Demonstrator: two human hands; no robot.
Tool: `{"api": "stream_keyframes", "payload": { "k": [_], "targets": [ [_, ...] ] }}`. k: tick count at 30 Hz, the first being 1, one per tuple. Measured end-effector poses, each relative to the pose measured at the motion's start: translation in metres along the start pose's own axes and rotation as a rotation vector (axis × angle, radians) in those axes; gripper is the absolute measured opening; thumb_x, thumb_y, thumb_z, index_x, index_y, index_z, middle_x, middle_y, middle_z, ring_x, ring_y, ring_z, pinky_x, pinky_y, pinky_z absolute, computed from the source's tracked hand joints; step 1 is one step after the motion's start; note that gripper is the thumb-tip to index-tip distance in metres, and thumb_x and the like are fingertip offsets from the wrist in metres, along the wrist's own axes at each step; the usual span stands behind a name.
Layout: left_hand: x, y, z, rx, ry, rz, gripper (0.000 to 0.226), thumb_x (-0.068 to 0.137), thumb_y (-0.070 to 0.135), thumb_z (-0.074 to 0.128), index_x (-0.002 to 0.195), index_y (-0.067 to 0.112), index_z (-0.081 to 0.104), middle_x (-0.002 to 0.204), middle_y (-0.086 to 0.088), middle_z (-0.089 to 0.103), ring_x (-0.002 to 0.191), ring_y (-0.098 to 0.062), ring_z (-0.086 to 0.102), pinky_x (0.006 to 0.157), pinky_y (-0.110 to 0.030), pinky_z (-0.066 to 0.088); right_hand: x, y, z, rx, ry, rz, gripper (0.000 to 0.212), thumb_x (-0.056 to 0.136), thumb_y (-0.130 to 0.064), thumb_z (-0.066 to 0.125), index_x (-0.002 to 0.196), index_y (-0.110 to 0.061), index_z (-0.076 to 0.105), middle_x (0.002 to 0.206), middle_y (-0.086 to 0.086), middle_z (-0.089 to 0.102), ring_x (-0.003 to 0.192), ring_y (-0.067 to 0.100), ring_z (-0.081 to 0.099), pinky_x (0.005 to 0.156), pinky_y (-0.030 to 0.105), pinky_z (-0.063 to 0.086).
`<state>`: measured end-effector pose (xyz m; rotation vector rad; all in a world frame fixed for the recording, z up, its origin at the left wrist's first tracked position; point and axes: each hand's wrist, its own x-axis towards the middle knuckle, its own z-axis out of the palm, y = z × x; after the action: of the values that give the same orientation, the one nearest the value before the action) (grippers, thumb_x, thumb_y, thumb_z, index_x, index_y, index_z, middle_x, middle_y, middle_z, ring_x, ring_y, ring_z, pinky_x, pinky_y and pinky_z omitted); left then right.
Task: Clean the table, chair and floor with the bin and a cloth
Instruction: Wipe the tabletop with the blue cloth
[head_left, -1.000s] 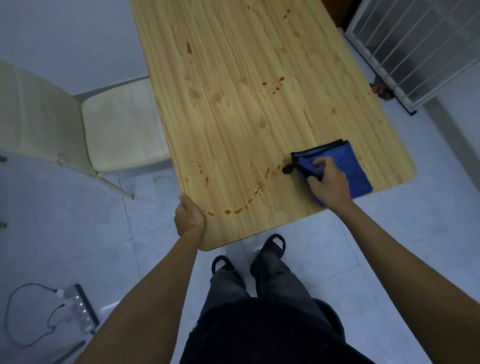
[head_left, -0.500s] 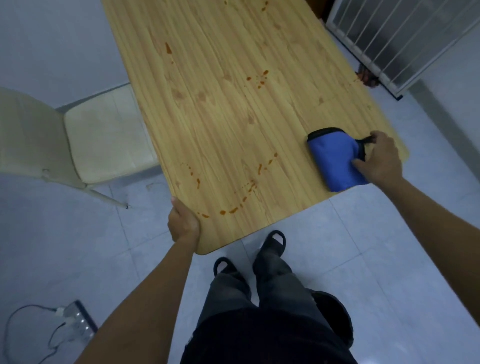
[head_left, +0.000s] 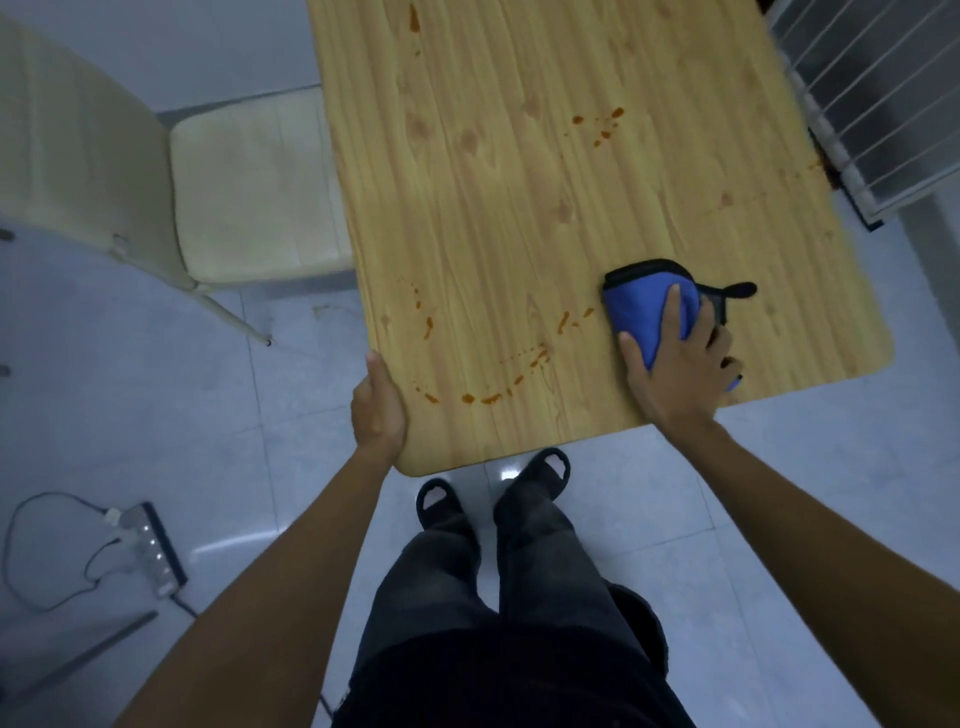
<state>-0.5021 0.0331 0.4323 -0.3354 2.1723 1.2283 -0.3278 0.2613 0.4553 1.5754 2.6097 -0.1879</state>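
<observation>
A wooden table (head_left: 519, 208) carries orange-red sauce stains: an arc (head_left: 493, 389) near its front edge and a small cluster (head_left: 602, 127) farther back. My right hand (head_left: 675, 364) presses flat on a folded blue cloth (head_left: 641, 306) with black trim, near the table's front right, just right of the arc's upper end. My left hand (head_left: 379, 405) grips the table's front left edge. A cream chair (head_left: 244, 187) stands at the table's left side. No bin is in view.
A white metal grille (head_left: 878, 93) stands at the right beyond the table. A power strip with cables (head_left: 150, 545) lies on the tiled floor at lower left. My legs and sandalled feet (head_left: 493, 493) are right below the table's front edge.
My right hand has slid the cloth from the table's right edge back left toward the arc of stains and now lies flat on top of it. The left hand stays on the edge.
</observation>
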Motion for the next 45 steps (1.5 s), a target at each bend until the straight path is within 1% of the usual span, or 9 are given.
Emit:
{"api": "stream_keyframes", "payload": {
  "k": [4,11,15,21,28,33,36,41,45],
  "targets": [
    [-0.003,-0.004,-0.003,0.008,-0.016,0.019,0.05,0.1,0.051,0.016,0.089,0.023,0.055,0.084,0.009,0.055,0.084,-0.014,0.052,0.08,-0.029,0.037,0.0,-0.043,0.006,-0.008,-0.012,-0.154,0.077,0.084,-0.067,0.02,0.149,-0.025,0.015,0.148,0.017,0.028,0.124,0.04,0.036,0.092,0.056,0.033],
    [-0.014,-0.019,-0.005,0.076,0.021,0.014,0.053,0.1,0.052,0.012,0.067,0.027,0.045,0.072,0.008,0.049,0.08,-0.018,0.051,0.08,-0.034,0.041,-0.01,-0.086,0.013,-0.056,-0.016,-0.383,0.076,0.086,-0.066,0.024,0.149,-0.026,0.016,0.146,0.018,0.031,0.117,0.038,0.04,0.088,0.05,0.036],
    [-0.014,-0.019,-0.005,0.074,0.032,0.017,0.055,0.1,0.051,0.012,0.068,0.024,0.047,0.072,0.005,0.05,0.072,-0.014,0.05,0.081,-0.034,0.04,-0.028,-0.089,0.016,-0.077,-0.004,-0.5,0.075,0.085,-0.065,0.028,0.148,-0.024,0.021,0.142,0.018,0.037,0.113,0.037,0.043,0.084,0.047,0.037],
    [-0.011,-0.022,-0.004,-0.024,0.014,0.014,0.052,0.1,0.052,0.016,0.089,0.02,0.055,0.098,-0.002,0.058,0.094,-0.02,0.054,0.092,-0.036,0.043,-0.059,-0.087,0.021,-0.126,0.052,-0.699,0.072,0.084,-0.065,0.034,0.145,-0.026,0.029,0.14,0.016,0.043,0.112,0.035,0.048,0.081,0.043,0.038],
    [-0.005,-0.025,-0.008,-0.159,-0.075,0.023,0.048,0.101,0.047,0.022,0.083,0.022,0.059,0.085,0.003,0.059,0.077,-0.007,0.054,0.067,-0.021,0.044,-0.07,-0.08,0.02,-0.094,0.072,-1.008,0.066,0.081,-0.061,0.044,0.141,-0.035,0.033,0.14,0.014,0.045,0.113,0.034,0.049,0.082,0.042,0.036],
    [-0.001,-0.029,-0.007,-0.15,-0.077,0.026,0.048,0.101,0.046,0.021,0.08,0.023,0.057,0.085,0.002,0.059,0.08,-0.012,0.055,0.072,-0.026,0.046,-0.065,-0.089,0.023,-0.112,0.101,-0.992,0.06,0.083,-0.056,0.045,0.139,-0.039,0.037,0.138,0.012,0.047,0.112,0.032,0.05,0.081,0.042,0.037],
    [-0.001,-0.028,-0.008,-0.13,-0.063,0.028,0.052,0.101,0.048,0.02,0.09,0.018,0.06,0.093,-0.003,0.062,0.085,-0.015,0.057,0.077,-0.029,0.045,-0.055,-0.104,0.025,-0.097,0.106,-0.926,0.058,0.083,-0.054,0.045,0.139,-0.04,0.038,0.137,0.012,0.049,0.109,0.032,0.052,0.083,0.042,0.037],
    [-0.003,-0.028,-0.008,-0.092,-0.055,0.039,0.054,0.1,0.05,0.02,0.066,0.02,0.048,0.069,0.001,0.052,0.066,-0.014,0.05,0.068,-0.033,0.041,-0.036,-0.133,0.024,-0.121,0.096,-0.745,0.06,0.084,-0.055,0.041,0.141,-0.041,0.032,0.137,0.012,0.047,0.112,0.033,0.049,0.084,0.044,0.037],
    [-0.004,-0.03,-0.008,-0.068,-0.058,0.043,0.056,0.1,0.051,0.018,0.066,0.017,0.047,0.07,-0.001,0.052,0.067,-0.016,0.051,0.069,-0.035,0.042,-0.04,-0.14,0.025,-0.106,0.084,-0.68,0.06,0.085,-0.054,0.038,0.142,-0.04,0.029,0.139,0.014,0.043,0.116,0.035,0.046,0.089,0.047,0.036]
  ]
}}
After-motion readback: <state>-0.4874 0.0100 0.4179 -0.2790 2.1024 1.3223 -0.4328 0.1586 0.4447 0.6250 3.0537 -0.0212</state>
